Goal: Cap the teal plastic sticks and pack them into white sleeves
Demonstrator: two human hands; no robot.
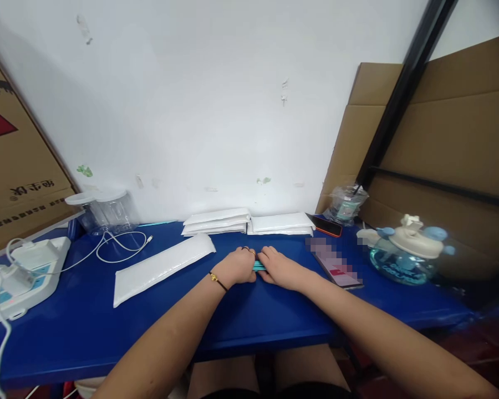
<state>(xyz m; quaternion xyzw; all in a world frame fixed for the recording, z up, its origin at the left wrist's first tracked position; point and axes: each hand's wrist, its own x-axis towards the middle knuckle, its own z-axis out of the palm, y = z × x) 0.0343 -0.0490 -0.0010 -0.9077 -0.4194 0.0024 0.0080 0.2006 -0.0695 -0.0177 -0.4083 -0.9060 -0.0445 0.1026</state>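
My left hand and my right hand meet at the middle of the blue table, knuckles up and fingers curled. Between them a small teal object shows; both hands are closed on it, and most of it is hidden. My left wrist carries a thin dark bracelet and a finger has rings. A white padded envelope lies flat just left of my left hand.
Two stacks of white envelopes sit at the wall. Two phones and a blue water bottle lie right. A clear jar, white cable and white device are left. Cardboard stands at both sides.
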